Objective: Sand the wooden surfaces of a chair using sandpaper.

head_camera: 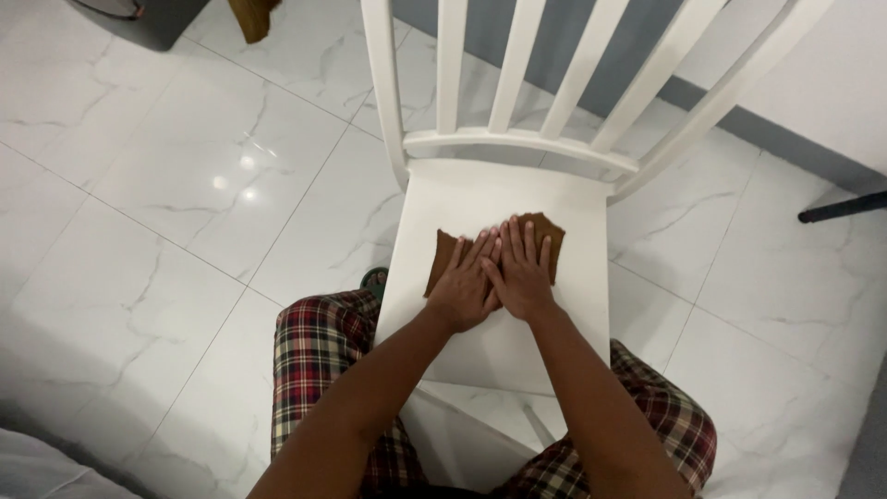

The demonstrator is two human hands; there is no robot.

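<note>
Left hand: the left hand [465,288] lies flat, palm down, fingers straight and close together, pressed on the left half of the cloth [445,254]. It grips nothing.
Right hand: the right hand [521,275] is also flat and palm down, fingers a little spread, resting on the right half of the cloth. Its inner edge touches the left hand, whose fingertips slightly overlap it.
Cloth: a small brown piece, roughly rectangular, lying flat on the chair seat toward the backrest. The hands cover most of its middle; its left edge and its far right corner show.
Chair: a white chair [504,194] with a slatted back, seat facing the person, standing on the floor.
Legs: the knees in red plaid trousers [319,356] sit on either side of the seat's near edge.
Floor: glossy white marble-look tiles [176,185] with light reflections to the left.
Around: a dark container [152,17] at the top left corner, a black bar [841,207] at the right edge, a grey skirting [785,148] along the wall behind the chair.
</note>
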